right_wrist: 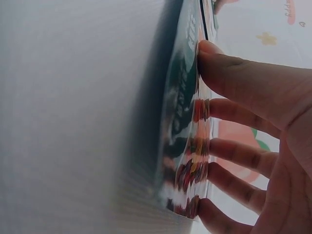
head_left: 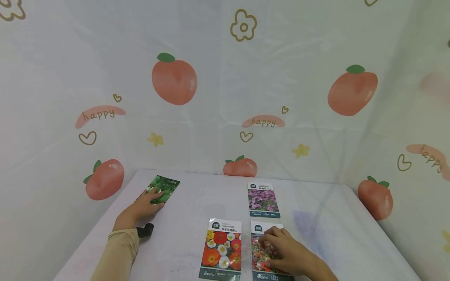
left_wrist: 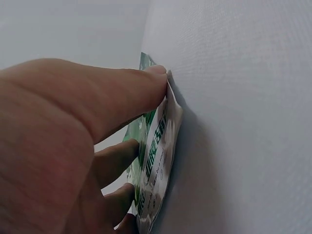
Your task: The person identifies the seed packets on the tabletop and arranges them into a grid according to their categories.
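At the table's far left lies a green seed packet [head_left: 169,188] with a leafy picture. My left hand [head_left: 143,207] rests on it, fingers spread over its face. In the left wrist view, the thumb [left_wrist: 131,90] touches the packet's edge. Near the front, my right hand [head_left: 289,251] lies over a flower seed packet [head_left: 258,255] showing mixed red and pink blooms, and covers part of it. The right wrist view has the thumb and fingertips touching the glossy face of this packet [right_wrist: 183,126].
Left of the right hand lies a flower seed packet with red, orange and white blooms [head_left: 222,249]. Behind it to the right is a purple flower seed packet [head_left: 263,201]. A patterned curtain [head_left: 211,128] hangs behind the white table [head_left: 190,203].
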{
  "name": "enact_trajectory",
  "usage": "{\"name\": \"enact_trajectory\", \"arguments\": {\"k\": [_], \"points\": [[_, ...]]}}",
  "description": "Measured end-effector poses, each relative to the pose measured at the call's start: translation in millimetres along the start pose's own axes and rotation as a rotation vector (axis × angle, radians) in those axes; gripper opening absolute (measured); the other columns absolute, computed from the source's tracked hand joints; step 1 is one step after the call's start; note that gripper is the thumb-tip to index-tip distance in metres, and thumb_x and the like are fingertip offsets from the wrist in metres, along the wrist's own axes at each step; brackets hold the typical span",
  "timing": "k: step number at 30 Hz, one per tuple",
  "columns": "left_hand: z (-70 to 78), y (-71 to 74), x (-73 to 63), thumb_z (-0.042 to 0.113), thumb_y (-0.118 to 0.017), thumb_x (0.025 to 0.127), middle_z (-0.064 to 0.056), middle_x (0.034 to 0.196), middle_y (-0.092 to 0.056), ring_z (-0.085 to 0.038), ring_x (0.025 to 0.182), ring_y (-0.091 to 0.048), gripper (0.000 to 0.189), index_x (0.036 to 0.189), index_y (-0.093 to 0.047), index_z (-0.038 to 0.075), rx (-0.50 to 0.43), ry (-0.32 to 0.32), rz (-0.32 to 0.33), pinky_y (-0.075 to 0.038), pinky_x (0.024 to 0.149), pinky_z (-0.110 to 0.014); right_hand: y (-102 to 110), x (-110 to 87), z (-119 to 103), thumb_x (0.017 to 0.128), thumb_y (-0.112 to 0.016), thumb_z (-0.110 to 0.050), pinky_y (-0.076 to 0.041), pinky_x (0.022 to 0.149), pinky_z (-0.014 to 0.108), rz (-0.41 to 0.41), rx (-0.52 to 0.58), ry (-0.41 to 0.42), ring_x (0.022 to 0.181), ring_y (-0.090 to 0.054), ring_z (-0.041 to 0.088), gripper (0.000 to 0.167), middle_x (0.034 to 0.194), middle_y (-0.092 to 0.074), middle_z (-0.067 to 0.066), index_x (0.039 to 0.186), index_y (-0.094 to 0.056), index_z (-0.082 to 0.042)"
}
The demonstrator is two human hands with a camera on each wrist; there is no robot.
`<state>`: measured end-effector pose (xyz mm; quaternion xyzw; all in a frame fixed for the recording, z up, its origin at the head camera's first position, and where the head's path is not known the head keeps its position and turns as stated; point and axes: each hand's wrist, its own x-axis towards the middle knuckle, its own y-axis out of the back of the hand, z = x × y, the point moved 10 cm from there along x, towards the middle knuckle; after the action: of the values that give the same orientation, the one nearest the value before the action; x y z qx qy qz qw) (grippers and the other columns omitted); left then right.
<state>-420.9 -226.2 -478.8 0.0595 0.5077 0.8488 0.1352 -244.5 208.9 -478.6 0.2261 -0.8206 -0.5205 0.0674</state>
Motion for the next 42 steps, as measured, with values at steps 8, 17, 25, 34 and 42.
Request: {"name": "enact_trajectory", "arguments": {"k": [8,17,25,34,42], "points": [[-1.4,-2.0,1.3,0.03,-0.065,0.104,-0.039,0.165,-0.028,-0.072,0.15,-0.012,0.061,0.155,-0.05,0.0,0.028,0.005,-0.002,-0.022,0.113,-0.086,0,0.4,1,0.089,-0.083,-0.051,-0.055,0.097,0.057,-0.002,0.015,-0.008,0.116,-0.049,0.022,0.05,0.134,-0.056,-0.005,0.133,-0.068,-0.034],[4.9,-2.5,0.1,0.031,-0.062,0.104,-0.039,0.165,-0.028,-0.073,0.15,-0.012,0.06,0.155,-0.05,0.0,0.045,0.014,0.003,-0.023,0.113,-0.087,-1,0.8,3,0.089,-0.082,-0.054,-0.055,0.098,0.057,0.001,0.001,-0.001,0.117,-0.05,0.023,0.051,0.134,-0.056,-0.006,0.134,-0.067,-0.035],[4.4,-3.4,0.4,0.03,-0.061,0.105,-0.039,0.164,-0.029,-0.074,0.149,-0.013,0.06,0.155,-0.049,0.0,0.055,0.016,0.009,-0.023,0.112,-0.087,-2,0.2,3,0.089,-0.081,-0.055,-0.055,0.098,0.056,0.002,-0.003,0.002,0.118,-0.049,0.022,0.051,0.135,-0.056,-0.006,0.135,-0.066,-0.037],[8.9,-3.6,2.1,0.03,-0.06,0.106,-0.042,0.163,-0.028,-0.076,0.147,-0.014,0.06,0.155,-0.049,-0.002,0.074,0.021,0.023,-0.024,0.111,-0.087,-1,-1.5,0,0.09,-0.082,-0.052,-0.056,0.094,0.051,0.004,-0.012,0.013,0.116,-0.049,0.021,0.049,0.135,-0.055,-0.007,0.134,-0.066,-0.039],[12.0,-5.7,3.6,0.03,-0.058,0.107,-0.044,0.162,-0.027,-0.078,0.145,-0.013,0.06,0.156,-0.048,-0.002,0.1,0.062,0.038,-0.022,0.113,-0.086,0,-2.9,-1,0.09,-0.081,-0.051,-0.056,0.094,0.05,-0.002,-0.005,0.015,0.116,-0.048,0.02,0.048,0.135,-0.054,-0.008,0.134,-0.065,-0.039]]}}
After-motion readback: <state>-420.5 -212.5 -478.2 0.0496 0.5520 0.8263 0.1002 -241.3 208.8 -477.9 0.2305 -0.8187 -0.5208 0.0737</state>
